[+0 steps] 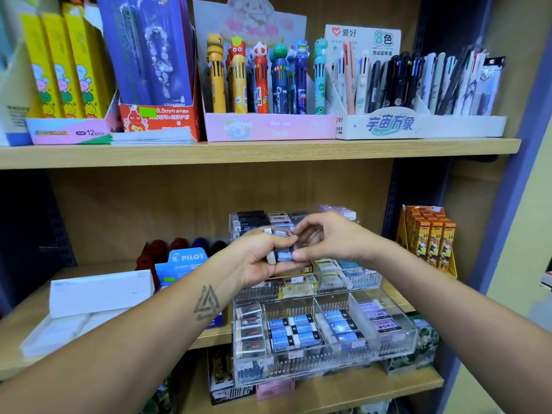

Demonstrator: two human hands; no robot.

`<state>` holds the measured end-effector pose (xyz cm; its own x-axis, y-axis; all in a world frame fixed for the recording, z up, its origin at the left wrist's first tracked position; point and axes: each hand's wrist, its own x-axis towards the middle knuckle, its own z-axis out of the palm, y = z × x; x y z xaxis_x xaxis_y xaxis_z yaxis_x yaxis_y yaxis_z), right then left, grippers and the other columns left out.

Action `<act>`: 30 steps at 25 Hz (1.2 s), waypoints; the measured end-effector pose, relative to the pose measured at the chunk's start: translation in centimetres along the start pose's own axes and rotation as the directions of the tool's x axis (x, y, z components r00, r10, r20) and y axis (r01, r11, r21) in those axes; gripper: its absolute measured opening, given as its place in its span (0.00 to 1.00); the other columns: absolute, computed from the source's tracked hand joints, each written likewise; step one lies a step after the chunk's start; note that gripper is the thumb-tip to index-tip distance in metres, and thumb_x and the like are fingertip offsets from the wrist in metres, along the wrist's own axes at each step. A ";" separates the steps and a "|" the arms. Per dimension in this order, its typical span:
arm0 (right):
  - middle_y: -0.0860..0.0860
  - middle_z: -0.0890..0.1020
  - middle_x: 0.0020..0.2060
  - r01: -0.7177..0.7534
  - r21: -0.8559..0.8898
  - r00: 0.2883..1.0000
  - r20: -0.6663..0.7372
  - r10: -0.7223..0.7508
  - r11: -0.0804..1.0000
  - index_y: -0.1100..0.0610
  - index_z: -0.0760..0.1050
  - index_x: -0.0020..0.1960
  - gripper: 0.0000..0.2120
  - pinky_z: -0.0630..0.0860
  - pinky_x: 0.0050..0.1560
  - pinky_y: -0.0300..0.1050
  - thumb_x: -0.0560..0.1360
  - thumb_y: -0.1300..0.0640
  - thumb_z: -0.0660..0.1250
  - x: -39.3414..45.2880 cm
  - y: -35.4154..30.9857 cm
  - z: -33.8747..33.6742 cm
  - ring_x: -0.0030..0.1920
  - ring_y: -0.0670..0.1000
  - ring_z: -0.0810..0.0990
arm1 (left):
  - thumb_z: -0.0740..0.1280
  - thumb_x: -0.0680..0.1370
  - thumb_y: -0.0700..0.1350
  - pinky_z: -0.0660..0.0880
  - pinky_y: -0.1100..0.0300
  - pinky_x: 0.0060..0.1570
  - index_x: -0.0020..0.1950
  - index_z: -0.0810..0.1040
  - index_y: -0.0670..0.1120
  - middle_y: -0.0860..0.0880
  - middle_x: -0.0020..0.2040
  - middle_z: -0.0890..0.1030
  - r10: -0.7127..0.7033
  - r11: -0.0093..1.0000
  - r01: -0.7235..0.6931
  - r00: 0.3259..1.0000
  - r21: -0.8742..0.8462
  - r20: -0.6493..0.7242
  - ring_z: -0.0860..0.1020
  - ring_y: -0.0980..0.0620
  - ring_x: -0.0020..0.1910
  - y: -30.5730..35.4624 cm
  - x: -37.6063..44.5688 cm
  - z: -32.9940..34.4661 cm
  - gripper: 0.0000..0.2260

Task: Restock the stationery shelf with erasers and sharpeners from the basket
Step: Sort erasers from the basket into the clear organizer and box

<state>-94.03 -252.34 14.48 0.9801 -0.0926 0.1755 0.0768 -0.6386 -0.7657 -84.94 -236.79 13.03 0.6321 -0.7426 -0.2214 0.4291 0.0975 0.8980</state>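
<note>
A: What's the setting?

B: A wooden stationery shelf [257,152] with a dark slotted upright at the right of the frame. The two boards in view are crowded with display boxes.

A: Where are the erasers?

B: At centre frame, a small stack of erasers [282,252], blue and white, sits in the left hand [263,258], whose fingers and thumb curl round it. The right hand [327,239] meets it from the right, fingertips pinching the stack's edge.

A: And just below?

B: A tiered clear acrylic organiser [385,351] stands on the middle board, its compartments filled with sleeved erasers; the lower right one holds MONO erasers [385,322].

A: Further out?

B: Left of the hands, a blue PILOT box [185,264] and a white carton [101,292]. At the right edge, an orange box of pencils [430,240]. Across the upper half, character multicolour pens [263,76] stand in a pink tray, with a white tray of pens [418,85] beside them.
</note>
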 end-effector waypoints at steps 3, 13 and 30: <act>0.55 0.85 0.45 0.020 0.011 0.996 -0.083 -0.019 1.000 0.58 0.82 0.54 0.15 0.77 0.40 0.41 0.68 0.67 0.76 0.8 -0.4 0.7 0.35 0.45 0.79 | 0.65 0.79 0.31 0.83 0.42 0.41 0.67 0.73 0.33 0.34 0.56 0.82 0.048 0.999 -0.048 0.999 -0.009 -0.023 0.84 0.36 0.48 0.6 0.2 -0.2 0.16; 0.51 0.86 0.40 -0.085 -0.194 0.874 -0.486 -0.021 0.977 0.54 0.82 0.47 0.12 0.83 0.47 0.48 0.68 0.67 0.70 6.0 0.2 -2.6 0.44 0.52 0.85 | 0.68 0.78 0.33 0.83 0.52 0.33 0.50 0.76 0.36 0.35 0.53 0.78 0.082 0.997 -0.083 0.985 0.001 -0.154 0.81 0.39 0.50 5.7 2.0 0.0 0.03; 0.49 0.85 0.44 -0.263 -0.472 0.919 -0.389 0.069 0.841 0.47 0.81 0.37 0.17 0.81 0.47 0.44 0.73 0.69 0.65 10.9 2.8 -2.2 0.45 0.50 0.83 | 0.67 0.80 0.37 0.70 0.68 0.18 0.50 0.75 0.37 0.39 0.47 0.77 -0.041 0.998 0.048 0.989 0.041 -0.141 0.78 0.49 0.37 5.9 3.9 -2.7 0.03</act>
<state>-83.51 -256.79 15.58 0.8347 -0.4260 0.3489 -0.2794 -0.8737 -0.3983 -78.23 -237.33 16.46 0.6986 -0.6450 -0.3098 0.4320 0.0350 0.9012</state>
